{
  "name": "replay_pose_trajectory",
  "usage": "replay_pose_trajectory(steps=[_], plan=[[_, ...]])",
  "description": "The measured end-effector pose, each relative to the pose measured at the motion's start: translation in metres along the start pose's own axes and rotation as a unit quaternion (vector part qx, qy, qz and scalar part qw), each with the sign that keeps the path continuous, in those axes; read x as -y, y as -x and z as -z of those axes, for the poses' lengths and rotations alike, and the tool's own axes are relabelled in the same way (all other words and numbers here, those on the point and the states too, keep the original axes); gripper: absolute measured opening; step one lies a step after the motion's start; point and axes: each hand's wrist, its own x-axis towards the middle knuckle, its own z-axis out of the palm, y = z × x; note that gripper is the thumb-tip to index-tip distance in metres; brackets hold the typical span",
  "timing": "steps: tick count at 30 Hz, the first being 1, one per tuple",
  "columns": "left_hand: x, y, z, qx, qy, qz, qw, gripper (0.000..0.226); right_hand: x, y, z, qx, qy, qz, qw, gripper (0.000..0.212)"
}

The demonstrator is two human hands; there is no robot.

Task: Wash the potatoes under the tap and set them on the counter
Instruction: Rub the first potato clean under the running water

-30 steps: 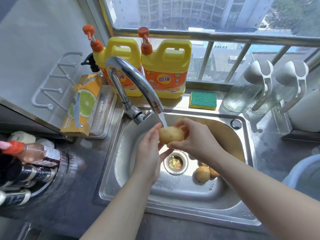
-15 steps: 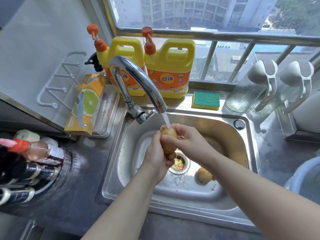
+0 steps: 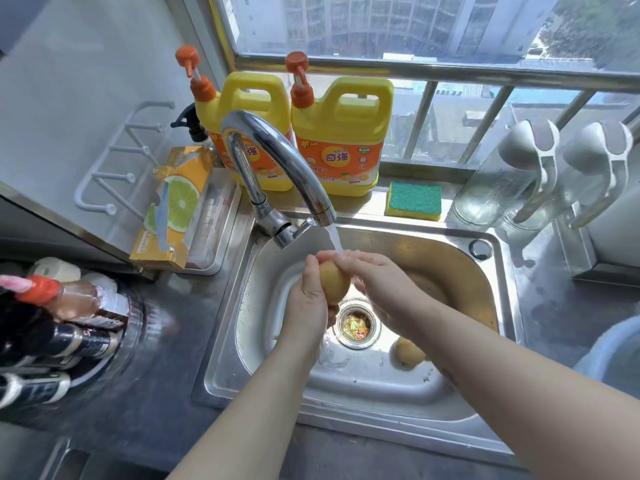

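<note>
Two hands hold one yellow-brown oval potato point(image 3: 334, 282) over the stainless-steel sink point(image 3: 363, 382), directly under the water stream point(image 3: 335, 239) from the curved chrome tap point(image 3: 277, 161). Left hand point(image 3: 308, 303): grip closed round the potato's left side and lower end. Right hand point(image 3: 379, 284): fingers bent over its upper end, grip clamped on it, fingertips meeting the left hand's. A second potato point(image 3: 409, 351) lies on the basin floor, right of the round drain strainer point(image 3: 356, 327), partly hidden by the right forearm. Clearances: spout just above the hands; open basin floor toward the near rim; a bare strip of dark grey surface point(image 3: 166, 393) between the sink's left rim and the cluster of bottles point(image 3: 69, 306). On the sill behind the tap stand two yellow plastic detergent jugs point(image 3: 343, 133) with orange pumps, labels reading "KEON" and "奇强"; a green-and-yellow sponge point(image 3: 414, 200) lies beside them. Print on the orange lime-pictured box point(image 3: 173, 209) is too small to read.
</note>
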Motion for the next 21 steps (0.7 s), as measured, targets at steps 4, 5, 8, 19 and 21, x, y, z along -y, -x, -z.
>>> replay_pose_trajectory(steps=[4, 5, 8, 19, 21], plan=[[-0.002, -0.001, -0.001, 0.012, 0.007, -0.006, 1.000, 0.049, 0.000, -0.001, 0.008, 0.035, -0.003, 0.005, 0.999, 0.029], [-0.002, -0.001, -0.002, 0.018, 0.010, -0.007, 1.000, 0.048, 0.001, -0.002, 0.009, 0.037, -0.005, 0.006, 0.999, 0.030], [-0.004, -0.005, -0.001, 0.025, 0.002, -0.013, 1.000, 0.047, 0.004, -0.003, 0.009, 0.039, 0.009, 0.016, 0.999, 0.032], [0.002, -0.010, 0.000, 0.015, -0.094, -0.070, 0.993, 0.047, 0.001, -0.011, 0.002, -0.051, 0.029, 0.034, 0.998, 0.029], [0.001, -0.012, 0.001, 0.014, -0.063, -0.010, 0.998, 0.045, 0.000, -0.010, 0.004, -0.029, 0.033, 0.018, 0.999, 0.031]])
